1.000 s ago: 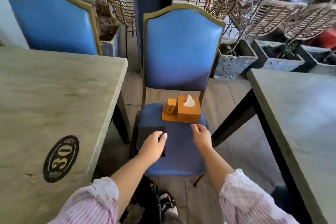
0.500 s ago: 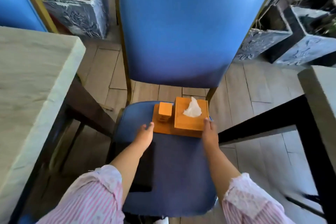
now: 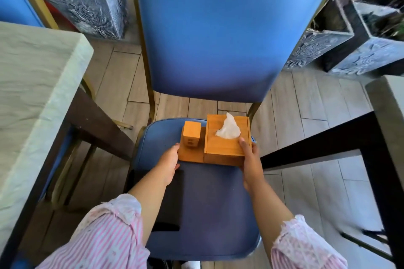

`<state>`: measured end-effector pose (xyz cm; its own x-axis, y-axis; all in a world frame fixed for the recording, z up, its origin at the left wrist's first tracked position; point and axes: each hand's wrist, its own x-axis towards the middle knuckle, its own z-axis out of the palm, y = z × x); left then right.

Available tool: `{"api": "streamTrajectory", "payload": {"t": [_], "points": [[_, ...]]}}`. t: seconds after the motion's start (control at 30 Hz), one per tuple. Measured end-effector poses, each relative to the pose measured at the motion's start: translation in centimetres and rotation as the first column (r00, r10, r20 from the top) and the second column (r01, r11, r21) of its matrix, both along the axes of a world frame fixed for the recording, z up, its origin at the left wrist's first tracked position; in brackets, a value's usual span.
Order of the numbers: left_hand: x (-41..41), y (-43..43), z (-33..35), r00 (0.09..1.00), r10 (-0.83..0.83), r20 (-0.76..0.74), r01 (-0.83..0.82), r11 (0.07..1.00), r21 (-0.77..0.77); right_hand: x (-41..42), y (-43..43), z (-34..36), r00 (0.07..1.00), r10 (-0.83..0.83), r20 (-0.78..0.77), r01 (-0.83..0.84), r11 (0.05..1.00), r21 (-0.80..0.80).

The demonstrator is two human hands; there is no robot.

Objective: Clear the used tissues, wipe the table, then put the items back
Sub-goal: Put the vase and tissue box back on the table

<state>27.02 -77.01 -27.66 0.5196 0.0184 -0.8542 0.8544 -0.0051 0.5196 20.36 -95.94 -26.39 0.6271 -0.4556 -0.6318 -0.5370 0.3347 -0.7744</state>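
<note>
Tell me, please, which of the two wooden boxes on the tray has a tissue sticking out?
The larger tissue box, at the tray's right by the right hand; the small box shows none.

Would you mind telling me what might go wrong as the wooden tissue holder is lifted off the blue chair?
The small wooden block stands on the low side of the tissue holder; whether it is fixed is unclear, so tilting might topple it. The left hand touches only the tray's edge, so the grip may slip. The table corner is near on the left.

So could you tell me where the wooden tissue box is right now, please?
The tissue box sits at the back of the blue chair seat, held between the left hand and right hand.
</note>
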Motion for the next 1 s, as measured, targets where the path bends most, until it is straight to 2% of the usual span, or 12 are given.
{"api": "streamTrajectory", "payload": {"t": [0.13, 0.27, 0.5, 0.6, 0.77, 0.87, 1.0], "points": [[-1.1, 1.0, 1.4, 0.997, 0.076, 0.01, -0.075, 0.996, -0.057, -0.9, 1.2, 1.6, 1.0, -0.012, 0.024, 0.013, 1.0, -0.008], [-3.3, 2.8, 5.3, 0.994, 0.089, 0.058, -0.083, 0.991, -0.101, -3.1, 3.1, 5.0, 0.997, -0.065, 0.038, 0.066, 0.998, -0.017], [-11.3, 7.8, 15.3, 0.979, 0.002, 0.206, 0.021, 0.994, -0.111, -11.1, 8.0, 14.2, 0.987, -0.124, 0.105, 0.127, 0.992, -0.021], [-16.3, 10.3, 20.0, 0.939, -0.135, 0.315, 0.146, 0.989, -0.013, -15.8, 10.6, 18.7, 0.979, -0.142, 0.146, 0.145, 0.989, -0.011], [-25.8, 14.9, 27.4, 0.78, -0.387, 0.493, 0.299, 0.921, 0.249, -23.7, 15.1, 25.6, 0.955, -0.156, 0.251, 0.146, 0.988, 0.059], [-31.0, 18.2, 30.5, 0.711, -0.451, 0.539, 0.274, 0.884, 0.378, -27.6, 17.9, 29.1, 0.95, -0.12, 0.29, 0.109, 0.993, 0.052], [-36.4, 21.8, 32.8, 0.711, -0.417, 0.566, 0.218, 0.896, 0.386, -31.9, 21.6, 31.9, 0.951, -0.037, 0.307, 0.034, 0.999, 0.015]]}}
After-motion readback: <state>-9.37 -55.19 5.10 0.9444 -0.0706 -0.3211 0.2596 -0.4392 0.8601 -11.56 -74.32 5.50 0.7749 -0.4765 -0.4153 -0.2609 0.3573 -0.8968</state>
